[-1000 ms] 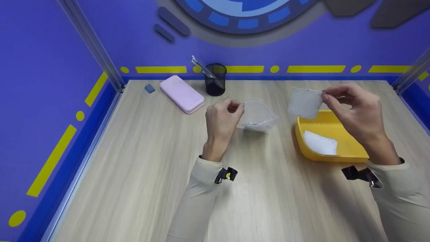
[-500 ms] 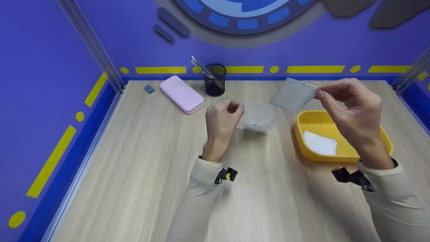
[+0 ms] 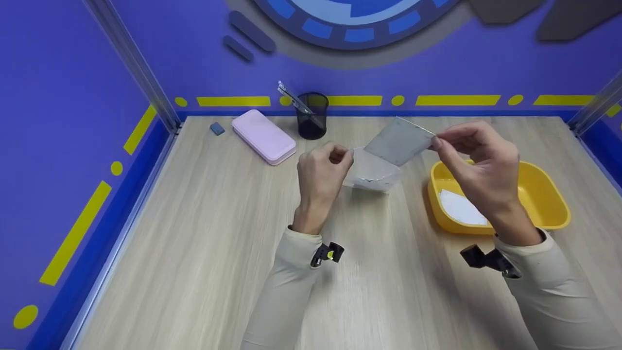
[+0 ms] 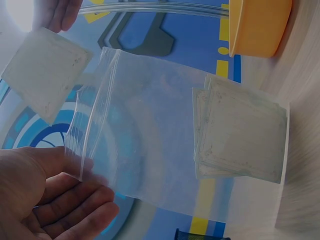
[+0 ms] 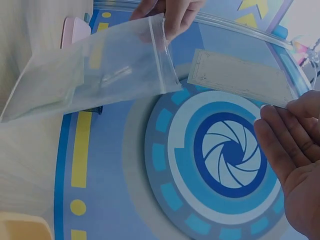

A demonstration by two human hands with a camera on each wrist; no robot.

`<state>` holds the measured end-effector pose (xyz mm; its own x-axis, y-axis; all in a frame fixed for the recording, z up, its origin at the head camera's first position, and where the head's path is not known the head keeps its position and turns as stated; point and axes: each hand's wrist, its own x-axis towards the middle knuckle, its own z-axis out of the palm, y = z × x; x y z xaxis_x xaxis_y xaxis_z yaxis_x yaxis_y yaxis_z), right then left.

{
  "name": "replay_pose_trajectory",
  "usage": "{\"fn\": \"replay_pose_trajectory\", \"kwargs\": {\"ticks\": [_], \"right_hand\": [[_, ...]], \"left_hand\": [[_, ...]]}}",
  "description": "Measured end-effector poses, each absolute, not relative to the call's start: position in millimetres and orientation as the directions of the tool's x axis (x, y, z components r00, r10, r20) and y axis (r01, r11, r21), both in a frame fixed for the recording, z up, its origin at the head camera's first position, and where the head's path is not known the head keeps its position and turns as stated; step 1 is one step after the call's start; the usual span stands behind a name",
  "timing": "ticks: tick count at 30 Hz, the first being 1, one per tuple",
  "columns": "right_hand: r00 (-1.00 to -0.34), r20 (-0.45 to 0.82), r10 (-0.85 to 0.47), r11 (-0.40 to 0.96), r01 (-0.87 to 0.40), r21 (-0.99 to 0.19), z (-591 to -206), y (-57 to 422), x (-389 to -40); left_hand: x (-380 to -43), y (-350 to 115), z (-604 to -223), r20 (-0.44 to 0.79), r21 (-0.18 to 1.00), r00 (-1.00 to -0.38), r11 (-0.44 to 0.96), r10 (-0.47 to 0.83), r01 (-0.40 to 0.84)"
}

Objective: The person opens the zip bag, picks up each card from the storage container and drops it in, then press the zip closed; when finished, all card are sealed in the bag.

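My left hand pinches the top edge of a clear zip-lock bag, whose mouth gapes a little. Several square cards lie in the bottom of the bag, seen through the plastic in the left wrist view. Between thumb and fingertips my right hand holds another square card by one corner. That card is tilted and, in the head view, overlaps the bag's upper right; both wrist views show it apart from the bag's mouth. A yellow tray under the right hand contains white cards, partly hidden by that hand.
Toward the back of the wooden table lie a pink pencil case and a small blue eraser-like block. A black mesh cup with pens stands beside the case. Blue walls border the table behind and at the left.
The right hand has carried its card leftward from above the tray to beside the bag, and the card has turned to a slant. The left hand and bag have stayed in place.
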<state>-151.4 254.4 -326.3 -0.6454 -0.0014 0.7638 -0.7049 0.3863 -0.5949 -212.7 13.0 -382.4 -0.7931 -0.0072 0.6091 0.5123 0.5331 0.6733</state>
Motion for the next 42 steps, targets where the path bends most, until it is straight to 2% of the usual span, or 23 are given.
{"fn": "replay_pose_trajectory", "kwargs": {"ticks": [8,15,20,33,42], "right_hand": [[-0.645,0.759,-0.087,0.443,-0.707,-0.551,-336,249,-156],[-0.612,0.77,-0.179,0.52,-0.724,-0.454,-350,247,-163],[-0.615,0.752,-0.238,0.566,-0.717,-0.407,-360,248,-166],[-0.604,0.748,-0.276,0.543,-0.74,-0.397,-375,248,-174],[-0.666,0.67,-0.328,0.57,-0.705,-0.422,-375,252,-173]], "left_hand": [[-213,13,-382,0.609,0.676,-0.793,0.528,-0.008,0.514],[-212,13,-383,0.625,0.66,-0.781,0.538,-0.005,0.524],[-213,13,-383,0.619,0.669,-0.786,0.527,-0.006,0.523],[-214,14,-384,0.608,0.681,-0.794,0.519,-0.005,0.517],[-213,15,-384,0.61,0.677,-0.792,0.524,-0.008,0.517]]}}
